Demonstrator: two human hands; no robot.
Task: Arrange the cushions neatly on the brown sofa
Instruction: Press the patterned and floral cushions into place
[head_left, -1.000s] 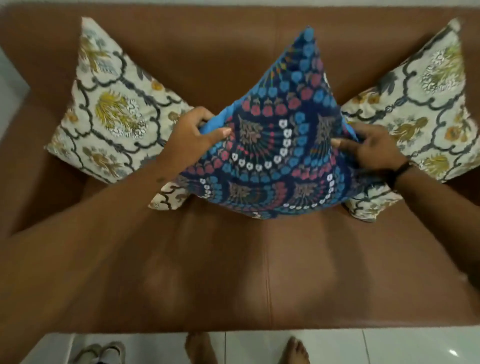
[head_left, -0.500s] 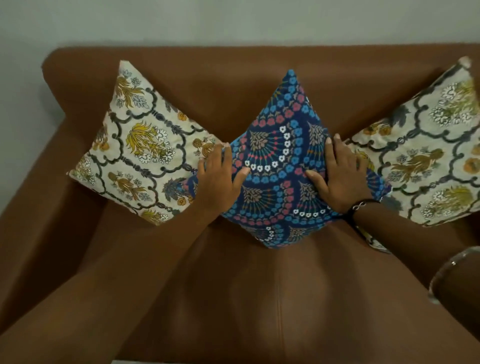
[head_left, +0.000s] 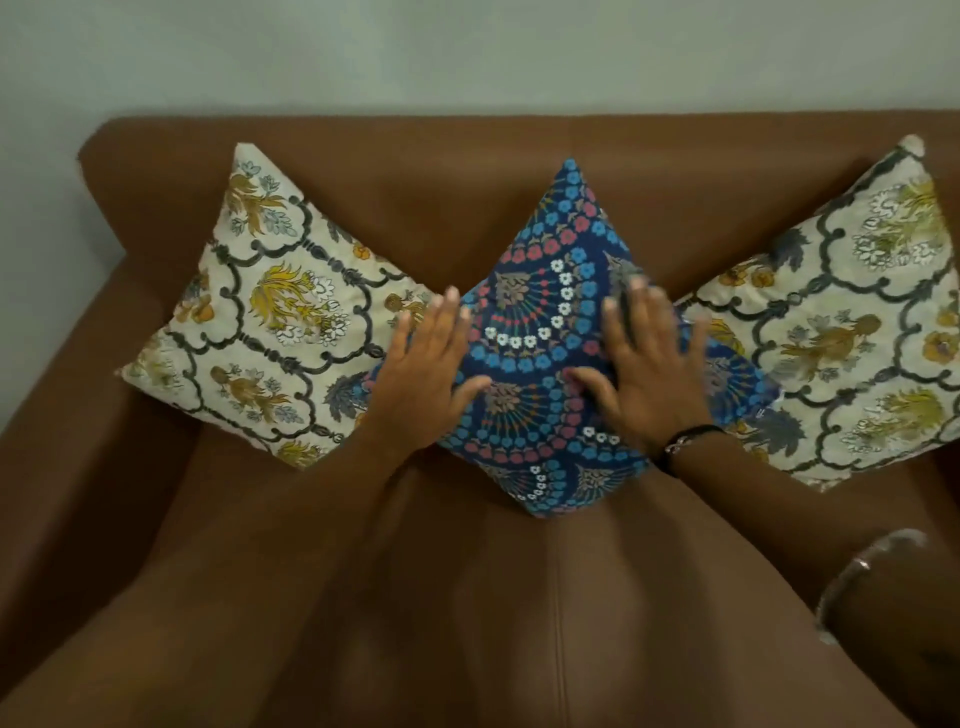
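Observation:
Three cushions stand on their corners against the back of the brown sofa (head_left: 467, 171). A blue patterned cushion (head_left: 545, 322) is in the middle, overlapping the edges of a cream floral cushion (head_left: 275, 312) on the left and another cream floral cushion (head_left: 852, 332) on the right. My left hand (head_left: 426, 374) lies flat with fingers spread on the blue cushion's left edge. My right hand (head_left: 649, 374), with a dark bracelet at the wrist, rests flat on its right half. Neither hand grips anything.
A pale wall (head_left: 467, 52) runs behind the sofa. The sofa's left armrest (head_left: 62, 415) rises at the left. The seat (head_left: 519, 597) in front of the cushions is bare leather. A shiny curved object (head_left: 862, 571) shows at the lower right.
A second ago both hands gripped the blue cushion by its sides in the air. It now stands between the cream cushions, and my hands have flattened on its face.

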